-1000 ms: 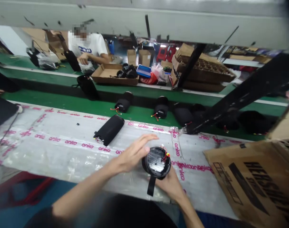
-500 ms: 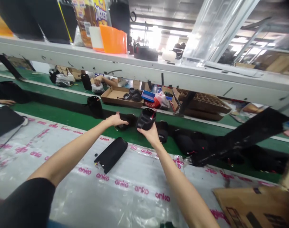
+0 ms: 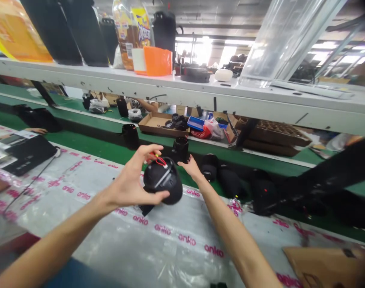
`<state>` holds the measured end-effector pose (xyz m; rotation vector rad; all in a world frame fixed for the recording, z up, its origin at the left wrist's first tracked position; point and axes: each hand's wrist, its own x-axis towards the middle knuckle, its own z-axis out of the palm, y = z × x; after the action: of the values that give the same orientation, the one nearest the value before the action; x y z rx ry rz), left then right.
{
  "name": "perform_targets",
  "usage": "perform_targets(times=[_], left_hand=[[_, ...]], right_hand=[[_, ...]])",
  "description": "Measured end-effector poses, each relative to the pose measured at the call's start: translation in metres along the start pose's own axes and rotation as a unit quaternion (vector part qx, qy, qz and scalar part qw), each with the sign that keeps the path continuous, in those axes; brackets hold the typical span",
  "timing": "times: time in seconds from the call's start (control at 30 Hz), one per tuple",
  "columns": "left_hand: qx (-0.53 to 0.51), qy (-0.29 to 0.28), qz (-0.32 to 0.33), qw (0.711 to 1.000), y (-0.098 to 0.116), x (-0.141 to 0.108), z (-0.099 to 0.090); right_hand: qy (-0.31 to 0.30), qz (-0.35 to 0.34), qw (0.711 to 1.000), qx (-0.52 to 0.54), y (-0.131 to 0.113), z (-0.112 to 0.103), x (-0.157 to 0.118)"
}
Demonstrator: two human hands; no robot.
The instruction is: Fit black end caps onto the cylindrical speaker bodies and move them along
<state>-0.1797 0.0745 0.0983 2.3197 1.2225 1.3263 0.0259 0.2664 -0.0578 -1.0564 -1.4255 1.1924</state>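
Note:
My left hand [image 3: 137,180] grips a round black part [image 3: 163,180] with red wires at its top, raised over the plastic-covered bench [image 3: 176,240]. Behind and below it, a black piece [image 3: 146,209] on the bench is mostly hidden. Beyond, my right hand [image 3: 191,166] has thumb and fingers apart and holds nothing. It is just beside a black cylindrical part [image 3: 181,148] standing on the green belt [image 3: 101,140].
Other black parts [image 3: 209,166] lie along the belt to the right. A white shelf [image 3: 182,92] crosses above, carrying bottles and an orange container [image 3: 158,61]. Cardboard [image 3: 326,264] lies at the lower right. Another person's hand [image 3: 38,130] is at the far left.
My left hand has lifted the round black part off the belt and brought it nearer. My right hand has let go of its black part, which now stands upright on the belt.

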Motion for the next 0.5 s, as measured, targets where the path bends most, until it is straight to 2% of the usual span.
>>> perform_targets(times=[0.1, 0.2, 0.23, 0.27, 0.3, 0.37, 0.43, 0.5], left_hand=[[-0.125, -0.012, 0.021, 0.992, 0.017, -0.030, 0.040], [-0.210, -0.035, 0.025, 0.977, 0.023, -0.058, 0.089], [-0.239, -0.042, 0.024, 0.970, 0.024, -0.067, 0.106], [-0.274, -0.048, 0.017, 0.960, 0.025, -0.075, 0.123], [-0.311, -0.052, 0.002, 0.949, 0.026, -0.083, 0.139], [-0.378, -0.063, -0.052, 0.922, 0.031, -0.096, 0.169], [-0.410, -0.086, -0.113, 0.901, 0.037, -0.106, 0.193], [-0.407, -0.097, -0.151, 0.896, 0.043, -0.113, 0.211]], right_hand=[[-0.063, 0.030, 0.996, 0.056, -0.023, -0.036, -0.069], [-0.168, 0.037, 0.980, 0.105, -0.039, -0.082, -0.164], [-0.219, 0.034, 0.969, 0.110, -0.041, -0.094, -0.196], [-0.238, 0.040, 0.965, 0.100, -0.041, -0.103, -0.225], [-0.234, 0.047, 0.967, 0.090, -0.040, -0.108, -0.250], [-0.150, 0.065, 0.984, 0.074, -0.033, -0.109, -0.285], [-0.034, 0.065, 0.995, 0.073, -0.024, -0.103, -0.304], [0.034, 0.047, 0.996, 0.067, -0.016, -0.096, -0.311]])
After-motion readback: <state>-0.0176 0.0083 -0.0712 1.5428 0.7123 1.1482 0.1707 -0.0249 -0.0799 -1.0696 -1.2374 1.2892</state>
